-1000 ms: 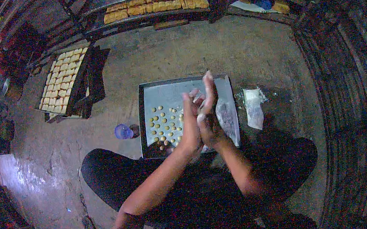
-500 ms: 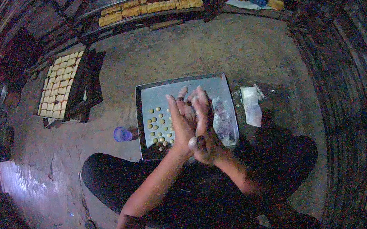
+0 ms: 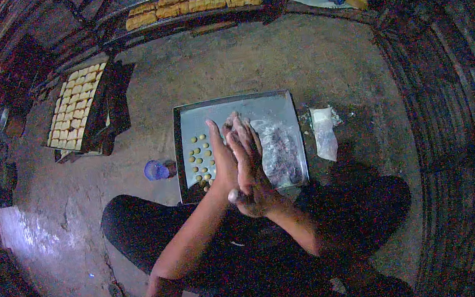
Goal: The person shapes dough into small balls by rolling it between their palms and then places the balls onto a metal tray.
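Over a shallow metal tray (image 3: 228, 99), my left hand (image 3: 224, 160) and my right hand (image 3: 247, 162) are pressed palm to palm with fingers stretched out. Both look dusted with white powder. Anything lying between the palms is hidden. On the tray's left side sit several small round yellowish balls (image 3: 208, 153), like dough, partly covered by my left hand and wrist. White flour-like powder (image 3: 278, 148) is smeared across the tray's right half, to the right of my right hand.
A purple cup (image 3: 157, 170) stands left of the tray. Right of it lies a white plastic bag (image 3: 325, 134) with spilled powder around it. Rows of pale pieces (image 3: 75, 106) fill a raised tray at far left. Browned bread-like blocks (image 3: 196, 7) line the shelves at the back.
Both hands have shifted a little to the left, and the palms now lie flatter together. More of the powdered side of the tray shows.
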A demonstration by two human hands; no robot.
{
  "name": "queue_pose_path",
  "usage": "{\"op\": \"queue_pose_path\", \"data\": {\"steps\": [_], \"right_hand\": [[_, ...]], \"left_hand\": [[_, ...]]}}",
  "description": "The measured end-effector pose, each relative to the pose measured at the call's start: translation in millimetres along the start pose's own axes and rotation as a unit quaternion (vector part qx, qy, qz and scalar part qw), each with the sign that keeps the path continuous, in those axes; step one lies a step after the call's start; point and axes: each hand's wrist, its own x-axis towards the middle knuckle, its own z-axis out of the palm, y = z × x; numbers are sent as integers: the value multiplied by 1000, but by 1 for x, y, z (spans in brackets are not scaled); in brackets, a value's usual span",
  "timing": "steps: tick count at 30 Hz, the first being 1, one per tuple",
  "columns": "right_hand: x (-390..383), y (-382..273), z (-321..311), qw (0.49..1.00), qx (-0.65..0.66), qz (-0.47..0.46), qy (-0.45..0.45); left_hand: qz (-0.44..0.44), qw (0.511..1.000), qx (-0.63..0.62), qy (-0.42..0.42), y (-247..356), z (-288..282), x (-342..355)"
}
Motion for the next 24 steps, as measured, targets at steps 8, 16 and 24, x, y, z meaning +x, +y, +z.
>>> {"op": "queue_pose_path", "data": {"steps": [8, 16, 24], "right_hand": [[38, 10, -40, 992, -8, 119, 32], [33, -1, -18, 993, -23, 115, -15], [26, 6, -14, 999, -8, 47, 10]], "left_hand": [[-109, 992, 5, -71, -9, 16, -22], [120, 979, 133, -99, -16, 13, -1], [87, 978, -45, -182, -9, -1, 5]]}}
